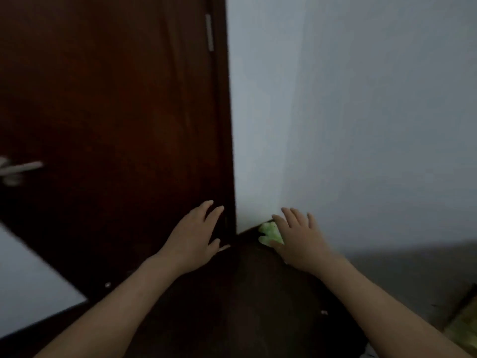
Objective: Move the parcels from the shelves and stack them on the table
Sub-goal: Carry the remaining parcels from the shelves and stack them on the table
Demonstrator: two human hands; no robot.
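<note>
At the far left of the frame a pale door handle (18,170) is seen on a dark red-brown door (116,112), with a metal hinge (209,32) near its upper right edge. A pale surface (31,280) is shown at lower left. The left hand (192,241) is held before the door's lower part, fingers straight and spread, nothing held. Between the forearms a dark rounded mass (245,293) is seen; whether it is a parcel cannot be told in the blur. A small green thing (268,232) is partly covered by the right hand (300,241), whose fingers are spread and straight; contact cannot be judged. A white wall (361,112) fills the right, and a yellowish object (464,324) is cut off at lower right.
</note>
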